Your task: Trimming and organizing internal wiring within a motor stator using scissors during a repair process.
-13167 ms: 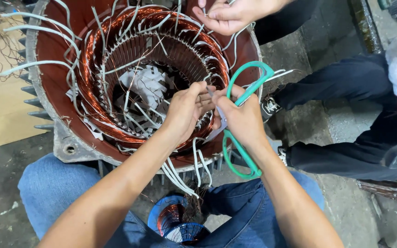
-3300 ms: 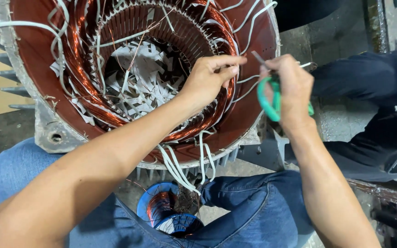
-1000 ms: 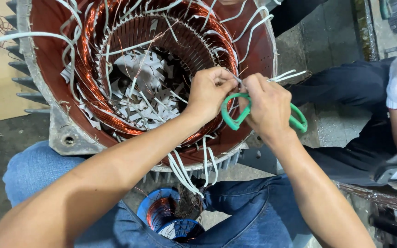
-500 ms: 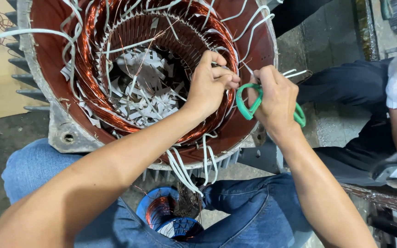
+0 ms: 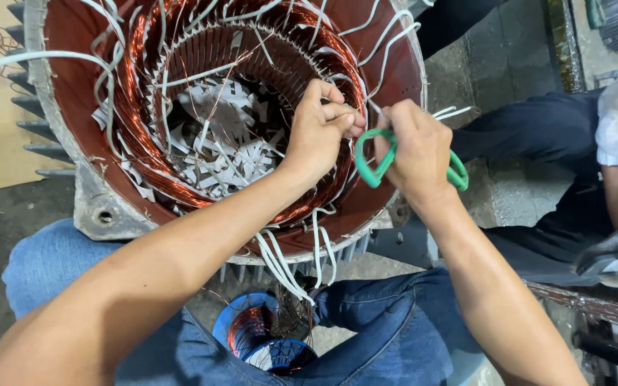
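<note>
Left hand (image 5: 320,129) pinching a thin white lead at the right rim of the motor stator (image 5: 73,179), fingertips closed tight on it. Right hand (image 5: 416,146) just right of it, fingers through green-handled scissors (image 5: 375,161), blades hidden so open or closed cannot tell. Lead running up-right, far from pinch, scissors touching close beside. Copper windings (image 5: 144,143) left, well apart

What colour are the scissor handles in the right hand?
Green scissor handles, in the right hand; head view.
</note>
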